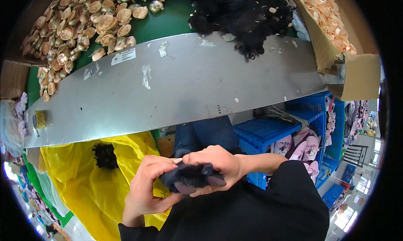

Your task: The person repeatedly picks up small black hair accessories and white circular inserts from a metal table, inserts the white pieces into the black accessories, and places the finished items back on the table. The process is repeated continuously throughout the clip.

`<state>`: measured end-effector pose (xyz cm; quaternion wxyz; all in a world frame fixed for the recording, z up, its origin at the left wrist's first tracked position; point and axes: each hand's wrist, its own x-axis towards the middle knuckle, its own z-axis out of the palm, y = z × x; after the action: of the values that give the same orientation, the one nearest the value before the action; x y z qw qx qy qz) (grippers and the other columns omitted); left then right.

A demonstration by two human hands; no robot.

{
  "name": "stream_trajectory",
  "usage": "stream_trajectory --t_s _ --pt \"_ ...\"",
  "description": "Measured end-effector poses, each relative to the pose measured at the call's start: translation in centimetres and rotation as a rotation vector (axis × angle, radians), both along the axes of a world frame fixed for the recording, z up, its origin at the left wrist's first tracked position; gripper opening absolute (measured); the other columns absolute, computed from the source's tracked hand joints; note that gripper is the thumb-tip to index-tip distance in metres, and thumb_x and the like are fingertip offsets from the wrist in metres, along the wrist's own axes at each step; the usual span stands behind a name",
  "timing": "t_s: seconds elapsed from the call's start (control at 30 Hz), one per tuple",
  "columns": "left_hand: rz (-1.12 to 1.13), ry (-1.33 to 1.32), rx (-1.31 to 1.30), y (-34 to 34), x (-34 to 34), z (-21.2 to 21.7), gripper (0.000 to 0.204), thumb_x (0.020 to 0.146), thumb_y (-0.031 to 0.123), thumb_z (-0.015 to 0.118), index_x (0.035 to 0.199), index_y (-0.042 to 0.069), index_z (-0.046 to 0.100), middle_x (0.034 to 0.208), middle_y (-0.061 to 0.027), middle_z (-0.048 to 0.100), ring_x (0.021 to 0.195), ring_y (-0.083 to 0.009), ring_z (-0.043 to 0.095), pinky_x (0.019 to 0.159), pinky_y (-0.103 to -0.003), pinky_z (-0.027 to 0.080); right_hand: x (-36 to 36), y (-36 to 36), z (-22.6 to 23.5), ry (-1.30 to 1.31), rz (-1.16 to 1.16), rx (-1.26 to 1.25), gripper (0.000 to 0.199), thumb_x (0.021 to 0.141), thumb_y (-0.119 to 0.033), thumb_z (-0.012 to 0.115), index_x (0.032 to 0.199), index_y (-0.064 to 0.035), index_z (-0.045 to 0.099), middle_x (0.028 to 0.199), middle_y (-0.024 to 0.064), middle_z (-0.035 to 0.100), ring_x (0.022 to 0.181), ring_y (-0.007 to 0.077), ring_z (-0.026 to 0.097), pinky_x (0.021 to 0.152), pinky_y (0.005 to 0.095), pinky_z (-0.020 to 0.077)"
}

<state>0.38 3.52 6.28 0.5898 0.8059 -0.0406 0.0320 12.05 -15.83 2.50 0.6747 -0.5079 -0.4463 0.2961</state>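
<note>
Both of my hands grip a small black plush piece (181,176) in front of my body, below the metal edge of the bench. It is furry, with rounded brownish patches that look like ears on its lower side. My left hand (145,183) is closed on its left end. My right hand (224,163) wraps around the right end, and its thumb and fingers meet my left fingertips at the top. A small pale bit shows between the fingertips; I cannot make out what it is. Farther back, a heap of similar black furry pieces (239,12) lies on the bench.
The metal bench edge (184,88) spans the view. Shiny beige shell-like plastic parts (105,20) are piled at the far left. A cardboard box (363,75) of peach parts stands far right. A yellow bag (79,186) with black fur inside hangs left; blue crates (264,130) stand right.
</note>
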Motion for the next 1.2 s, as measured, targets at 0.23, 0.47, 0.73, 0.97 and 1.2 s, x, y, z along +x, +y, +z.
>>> stream_trajectory --t_s 0.23,0.47,0.73,0.97,1.2 --pt "0.081 0.037 -0.004 -0.2 0.0 0.5 0.057 0.064 0.007 0.092 0.108 0.006 0.057 0.100 -0.0114 0.060 0.096 -0.0298 0.061 0.092 -0.042 0.051 -0.6 1.0 -0.9 0.088 0.054 0.040 0.035 0.079 -0.020 0.086 0.097 -0.0044 0.060 0.088 0.0099 0.058 0.071 0.0293 0.061 0.061 0.0326 0.0477" --pt "0.268 0.121 0.009 -2.0 -3.6 -0.7 0.054 0.064 0.016 0.095 0.099 0.008 0.055 0.090 -0.0050 0.055 0.085 -0.0258 0.056 0.098 -0.048 0.046 -2.4 1.0 -2.0 0.207 0.238 -0.039 0.039 0.087 -0.021 0.079 0.109 0.0003 0.056 0.088 0.0128 0.058 0.071 0.0302 0.060 0.061 0.0348 0.0470" --pt "0.426 0.015 0.121 -3.1 -4.0 -0.9 0.058 0.074 0.021 0.087 0.116 0.005 0.051 0.104 -0.0094 0.054 0.100 -0.0244 0.054 0.110 -0.056 0.036 -2.9 2.6 -2.3 0.301 0.131 0.018 0.035 0.090 -0.029 0.076 0.103 -0.0038 0.056 0.084 0.0083 0.053 0.071 0.0230 0.050 0.064 0.0320 0.0431" --pt "0.414 -0.226 0.376 -1.7 -1.8 0.1 0.059 0.072 0.018 0.088 0.120 0.006 0.058 0.109 -0.0096 0.061 0.098 -0.0274 0.060 0.111 -0.057 0.033 -1.8 4.0 -0.3 0.361 0.018 0.047 0.027 0.090 -0.025 0.075 0.092 -0.0055 0.056 0.086 0.0063 0.054 0.081 0.0201 0.050 0.073 0.0335 0.0453" --pt "0.505 -0.192 0.542 -0.5 -1.5 1.9 0.055 0.068 0.019 0.090 0.112 0.007 0.059 0.103 -0.0076 0.060 0.092 -0.0274 0.056 0.101 -0.050 0.040 -0.9 5.1 -0.1 0.264 0.091 0.018 0.030 0.088 -0.020 0.077 0.104 -0.0041 0.058 0.093 0.0077 0.059 0.083 0.0217 0.058 0.076 0.0315 0.0479"
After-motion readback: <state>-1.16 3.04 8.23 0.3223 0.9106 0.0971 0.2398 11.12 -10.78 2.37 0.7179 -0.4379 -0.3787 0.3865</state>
